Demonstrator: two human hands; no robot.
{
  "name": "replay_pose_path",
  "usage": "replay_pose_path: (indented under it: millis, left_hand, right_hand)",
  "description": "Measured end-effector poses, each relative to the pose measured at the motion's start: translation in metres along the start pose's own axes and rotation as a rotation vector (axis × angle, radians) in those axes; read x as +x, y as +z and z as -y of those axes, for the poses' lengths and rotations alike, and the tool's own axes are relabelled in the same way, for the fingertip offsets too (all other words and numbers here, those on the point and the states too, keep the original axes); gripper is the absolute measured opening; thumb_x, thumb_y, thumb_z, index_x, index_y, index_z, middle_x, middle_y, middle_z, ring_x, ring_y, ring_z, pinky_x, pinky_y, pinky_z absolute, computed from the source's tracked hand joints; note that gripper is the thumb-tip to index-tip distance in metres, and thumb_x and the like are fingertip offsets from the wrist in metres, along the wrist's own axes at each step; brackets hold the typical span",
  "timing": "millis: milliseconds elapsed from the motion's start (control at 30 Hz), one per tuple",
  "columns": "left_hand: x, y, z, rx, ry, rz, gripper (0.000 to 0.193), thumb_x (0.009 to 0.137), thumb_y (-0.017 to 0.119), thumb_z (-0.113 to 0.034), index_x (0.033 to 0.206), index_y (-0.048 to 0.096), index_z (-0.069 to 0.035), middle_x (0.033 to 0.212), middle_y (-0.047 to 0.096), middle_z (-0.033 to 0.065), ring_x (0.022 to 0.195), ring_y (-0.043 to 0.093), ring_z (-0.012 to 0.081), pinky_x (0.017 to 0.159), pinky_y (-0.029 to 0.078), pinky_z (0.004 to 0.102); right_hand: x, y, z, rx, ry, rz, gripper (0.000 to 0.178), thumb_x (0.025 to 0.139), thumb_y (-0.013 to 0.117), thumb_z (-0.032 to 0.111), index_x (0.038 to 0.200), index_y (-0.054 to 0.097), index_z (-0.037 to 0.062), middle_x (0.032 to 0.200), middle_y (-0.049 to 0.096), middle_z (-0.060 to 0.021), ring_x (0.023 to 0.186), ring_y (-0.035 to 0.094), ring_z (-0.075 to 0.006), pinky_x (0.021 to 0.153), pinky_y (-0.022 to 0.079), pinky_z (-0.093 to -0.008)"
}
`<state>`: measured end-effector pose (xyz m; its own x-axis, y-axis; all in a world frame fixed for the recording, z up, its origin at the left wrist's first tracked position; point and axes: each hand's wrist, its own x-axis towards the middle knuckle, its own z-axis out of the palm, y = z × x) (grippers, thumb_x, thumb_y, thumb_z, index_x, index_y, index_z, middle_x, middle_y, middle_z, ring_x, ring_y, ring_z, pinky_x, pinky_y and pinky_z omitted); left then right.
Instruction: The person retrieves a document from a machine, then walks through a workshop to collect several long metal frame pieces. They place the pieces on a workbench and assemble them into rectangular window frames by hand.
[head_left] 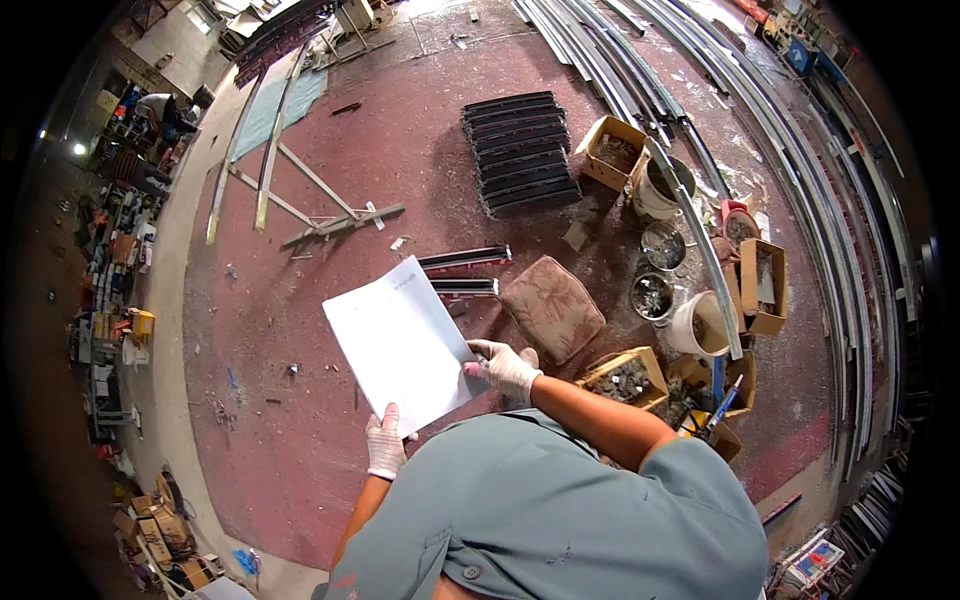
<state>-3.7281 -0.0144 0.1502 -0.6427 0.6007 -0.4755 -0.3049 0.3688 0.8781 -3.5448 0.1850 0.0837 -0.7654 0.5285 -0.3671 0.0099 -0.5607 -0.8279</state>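
Both my hands wear pale gloves and hold a white sheet of paper (390,340) in front of me, over the red floor. My left hand (385,442) is closed on its near left corner, thumb on top. On the right edge, my right hand (507,370) grips the sheet with its fingers curled. A little faint writing shows near the top of the page; I cannot tell if more sheets lie beneath. Just beyond the paper lie two dark metal strips (465,258), partly hidden by it. A brown patterned cushion (553,310) rests on the floor beside my right hand.
Farther out, dark bars (522,150) lie stacked in rows. Buckets (697,325) and cardboard boxes (763,285) of small parts stand at the right, near long metal profiles (800,200). A metal frame (340,220) lies at far left. Two people (160,112) are in the left background.
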Motion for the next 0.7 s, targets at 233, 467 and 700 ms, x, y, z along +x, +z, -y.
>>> replay_pose_path:
  millis: [233, 467, 700]
  left_hand:
    - [0.059, 0.062, -0.074, -0.129, -0.118, -0.057, 0.028, 0.096, 0.062, -0.029, 0.108, 0.054, -0.005, 0.086, 0.065, 0.006, 0.06, 0.06, 0.014, 0.042, 0.048, 0.0271]
    - [0.138, 0.067, -0.079, -0.094, -0.302, 0.077, 0.024, 0.096, 0.064, -0.028, 0.103, 0.051, -0.009, 0.082, 0.062, 0.0058, 0.062, 0.059, 0.0156, 0.042, 0.048, 0.0273]
    - [0.244, 0.086, -0.084, 0.037, -0.321, 0.422, 0.027, 0.098, 0.06, -0.029, 0.114, 0.057, -0.008, 0.095, 0.065, 0.0048, 0.07, 0.062, 0.0165, 0.045, 0.049, 0.0293]
  right_hand:
    - [0.061, -0.026, 0.065, 0.039, -0.021, -0.081, 0.049, 0.09, 0.068, 0.001, 0.136, 0.051, -0.0013, 0.108, 0.065, -0.003, 0.094, 0.058, -0.0104, 0.088, 0.049, -0.026]
    - [0.078, -0.04, 0.074, 0.14, 0.026, -0.241, 0.049, 0.092, 0.063, -0.001, 0.139, 0.047, -0.0021, 0.113, 0.065, -0.0078, 0.101, 0.06, -0.0139, 0.093, 0.048, -0.0278]
    - [0.104, -0.053, 0.072, 0.201, -0.042, -0.482, 0.062, 0.085, 0.069, 0.009, 0.14, 0.044, -0.006, 0.124, 0.061, -0.0142, 0.112, 0.06, -0.0218, 0.099, 0.048, -0.0333]
